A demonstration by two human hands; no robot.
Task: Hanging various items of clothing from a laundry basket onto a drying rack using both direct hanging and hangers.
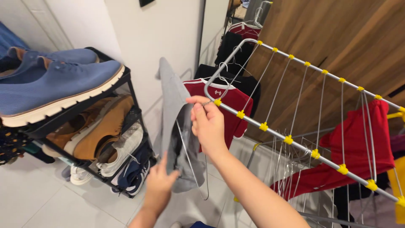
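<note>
Fingers of the left hand (pixel 159 182) pinch the lower hem of one grey garment (pixel 177 126) hanging on a wire hanger (pixel 192 164). Above it, the right hand (pixel 207 122) grips the hanger's hook against the near corner of the drying rack (pixel 270 126). One red shirt (pixel 363 147) drapes over the rack's right end. Farther left, two blue shoes (pixel 55 80) top the black shoe rack (pixel 126 78).

Left hand (pixel 159 185) and right hand (pixel 208 125): both bare, no gloves, rings, or wristbands visible. Both forearms are uncovered to the frame edge; no sleeve, watch, or marking is in view.
</note>
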